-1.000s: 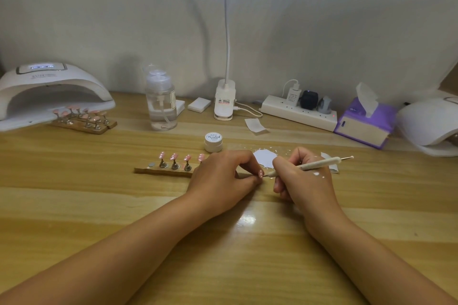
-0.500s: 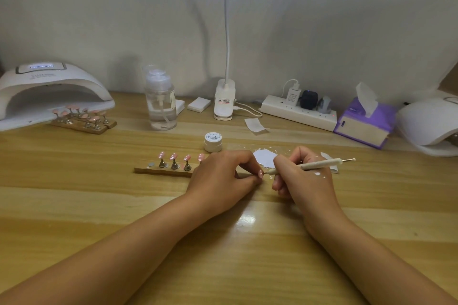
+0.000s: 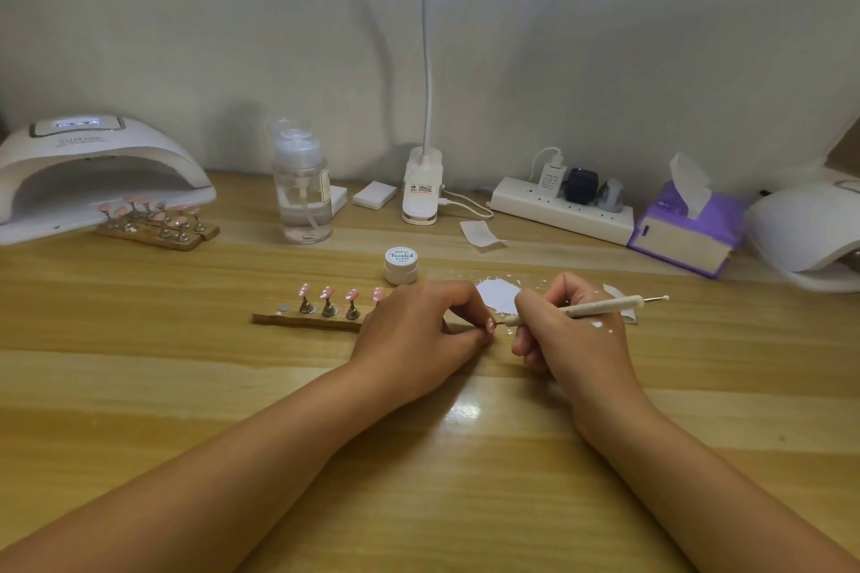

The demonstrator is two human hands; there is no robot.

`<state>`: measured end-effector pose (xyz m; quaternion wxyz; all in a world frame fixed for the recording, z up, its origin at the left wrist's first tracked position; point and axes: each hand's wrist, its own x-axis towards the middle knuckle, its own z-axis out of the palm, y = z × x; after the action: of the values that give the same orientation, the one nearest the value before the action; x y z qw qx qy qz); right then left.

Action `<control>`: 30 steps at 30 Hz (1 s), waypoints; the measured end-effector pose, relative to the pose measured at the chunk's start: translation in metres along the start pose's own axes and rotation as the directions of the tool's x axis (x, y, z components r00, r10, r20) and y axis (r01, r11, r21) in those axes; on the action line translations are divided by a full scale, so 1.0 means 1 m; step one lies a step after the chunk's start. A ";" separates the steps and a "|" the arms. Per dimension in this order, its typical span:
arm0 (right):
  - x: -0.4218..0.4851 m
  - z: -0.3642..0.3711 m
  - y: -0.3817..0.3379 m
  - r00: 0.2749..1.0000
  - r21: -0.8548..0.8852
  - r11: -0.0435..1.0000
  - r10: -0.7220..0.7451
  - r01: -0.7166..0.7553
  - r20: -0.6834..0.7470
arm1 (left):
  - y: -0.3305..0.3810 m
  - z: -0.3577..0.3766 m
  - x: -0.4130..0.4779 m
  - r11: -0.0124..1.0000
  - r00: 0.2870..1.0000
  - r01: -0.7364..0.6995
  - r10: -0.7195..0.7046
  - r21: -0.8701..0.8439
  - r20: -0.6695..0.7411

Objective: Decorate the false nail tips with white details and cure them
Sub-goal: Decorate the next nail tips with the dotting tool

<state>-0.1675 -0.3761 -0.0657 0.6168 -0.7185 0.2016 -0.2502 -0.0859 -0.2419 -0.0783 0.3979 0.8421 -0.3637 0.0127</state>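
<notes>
My left hand (image 3: 419, 330) pinches a small pink nail tip (image 3: 490, 325) on its stand at table centre. My right hand (image 3: 563, 335) grips a cream dotting pen (image 3: 600, 307), whose fine point touches that nail tip. White paint spots sit on the back of my right hand. A wooden holder strip (image 3: 307, 321) to the left carries several pink nail tips (image 3: 328, 293) on metal stands. A small white paint jar (image 3: 401, 264) stands behind my hands. A white paper palette (image 3: 498, 295) with paint lies between them. The curing lamp (image 3: 93, 172) sits far left, its display lit.
Two more holders of pink tips (image 3: 158, 223) lie at the lamp's mouth. A clear pump bottle (image 3: 302, 191), a clip desk lamp (image 3: 422, 186), a power strip (image 3: 561, 209), a purple tissue box (image 3: 684, 228) and a second white lamp (image 3: 809, 233) line the back.
The pen has tilted slightly in my right hand, its rear end shifting a little. My left hand and the nail tip stay where they were.
</notes>
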 end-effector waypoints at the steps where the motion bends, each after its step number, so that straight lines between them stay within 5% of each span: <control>1: 0.000 0.000 0.000 1.000 -0.002 1.000 0.001 -0.001 0.003 | 0.000 0.000 0.000 1.000 1.000 -0.001 0.001 0.003 0.000; 30: 0.001 0.001 -0.001 1.000 0.032 0.999 -0.014 0.015 -0.025 | 0.000 -0.001 0.000 1.000 1.000 -0.015 0.015 0.004 0.000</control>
<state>-0.1664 -0.3759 -0.0648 0.6238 -0.7068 0.2001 -0.2669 -0.0862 -0.2415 -0.0778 0.3960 0.8402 -0.3701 0.0167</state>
